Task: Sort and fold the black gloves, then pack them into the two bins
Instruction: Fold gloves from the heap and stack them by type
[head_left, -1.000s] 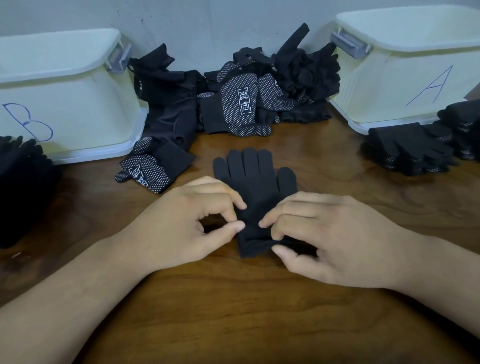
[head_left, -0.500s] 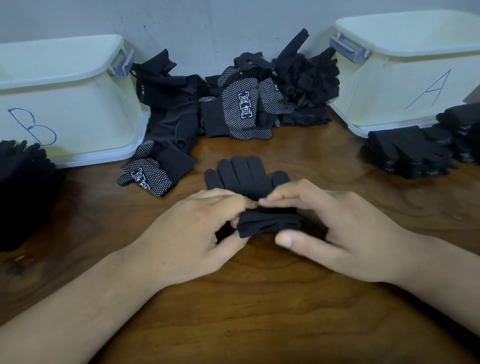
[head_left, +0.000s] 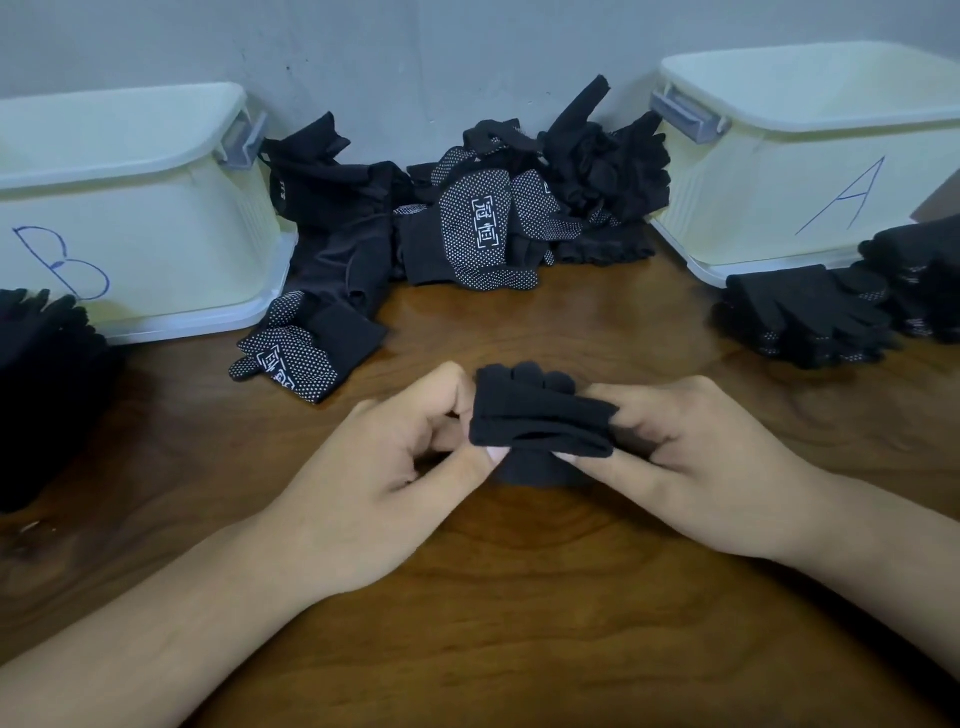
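Bin B (head_left: 156, 208) far left, dotted glove (head_left: 291, 353) beside it, left hand (head_left: 384, 467) and right hand (head_left: 696, 457) both pinching the folded black glove (head_left: 540, 426) at table (head_left: 519, 597) centre (cuff doubled over fingers), loose glove pile (head_left: 493, 208) behind, bin A (head_left: 810, 182) far right.

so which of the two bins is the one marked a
The right bin: it has a blue letter A drawn on its front. The left bin looks much the same but carries a blue B instead.
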